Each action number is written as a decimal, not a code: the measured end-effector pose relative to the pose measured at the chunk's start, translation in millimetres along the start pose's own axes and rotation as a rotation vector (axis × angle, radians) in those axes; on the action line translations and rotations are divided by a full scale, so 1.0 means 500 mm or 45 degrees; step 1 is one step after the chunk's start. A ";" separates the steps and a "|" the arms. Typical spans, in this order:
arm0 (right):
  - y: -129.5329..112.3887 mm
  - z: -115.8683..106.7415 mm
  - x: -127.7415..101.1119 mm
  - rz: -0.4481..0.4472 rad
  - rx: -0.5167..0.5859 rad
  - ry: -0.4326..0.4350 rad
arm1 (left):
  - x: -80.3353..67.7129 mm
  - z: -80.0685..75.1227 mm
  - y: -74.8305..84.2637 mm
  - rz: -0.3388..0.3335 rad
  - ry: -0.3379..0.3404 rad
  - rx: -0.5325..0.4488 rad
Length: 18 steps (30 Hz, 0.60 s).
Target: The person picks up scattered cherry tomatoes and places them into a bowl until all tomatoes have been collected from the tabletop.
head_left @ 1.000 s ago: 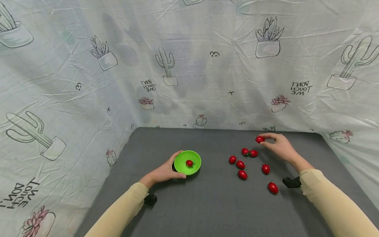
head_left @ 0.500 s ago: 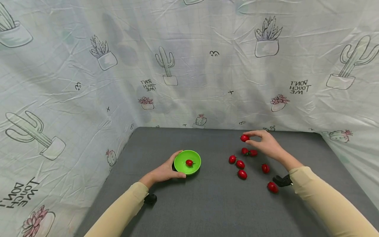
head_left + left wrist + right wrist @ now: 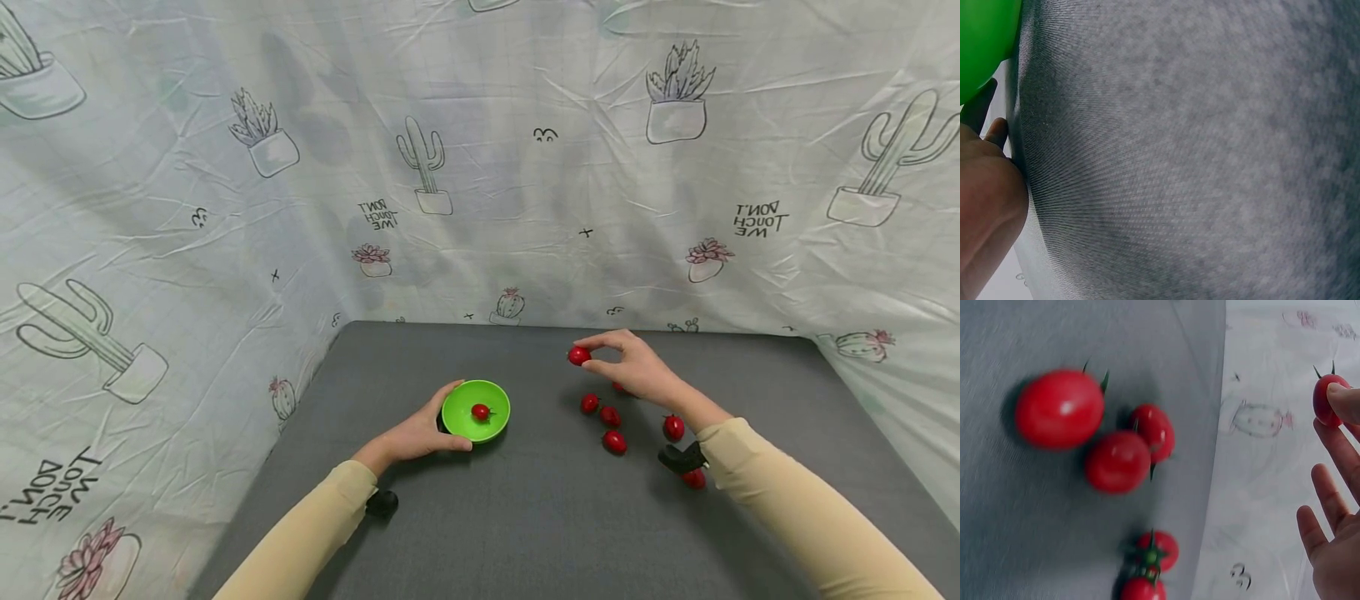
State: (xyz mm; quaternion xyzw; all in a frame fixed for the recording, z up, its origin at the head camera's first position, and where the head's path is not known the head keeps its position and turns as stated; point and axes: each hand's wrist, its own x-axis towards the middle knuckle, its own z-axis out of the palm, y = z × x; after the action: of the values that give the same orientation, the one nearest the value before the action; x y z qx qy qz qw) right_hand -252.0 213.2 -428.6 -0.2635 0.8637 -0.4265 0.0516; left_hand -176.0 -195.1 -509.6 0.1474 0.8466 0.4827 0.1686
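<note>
Our right hand (image 3: 637,367) pinching a cherry tomato (image 3: 578,356) at its fingertips above the table (image 3: 525,517), loose cherry tomatoes (image 3: 609,417) just below it, our left hand (image 3: 416,433) cupping the green bowl (image 3: 476,410), one tomato inside (image 3: 480,412).

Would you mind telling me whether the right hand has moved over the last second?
Yes. The right hand, pinching a tomato, has travelled leftward above the table, closing on the green bowl, which has stayed put.

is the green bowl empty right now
No, one red tomato lies inside the green bowl, which the left hand holds at its rim.
</note>
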 end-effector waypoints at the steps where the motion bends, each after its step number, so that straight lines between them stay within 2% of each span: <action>1: -0.005 0.005 0.003 -0.006 0.002 -0.007 | 0.000 0.000 0.000 0.000 -0.001 0.000; 18: -0.060 0.094 0.052 -0.047 0.060 -0.097 | -0.001 0.001 0.002 -0.013 0.005 0.005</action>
State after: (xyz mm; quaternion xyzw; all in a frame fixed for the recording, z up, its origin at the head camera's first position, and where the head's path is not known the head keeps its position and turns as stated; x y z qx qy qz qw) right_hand -247.1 152.1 -431.7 -0.2940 0.8459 -0.4372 0.0826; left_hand -175.3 -194.3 -509.0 0.1425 0.8486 0.4807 0.1690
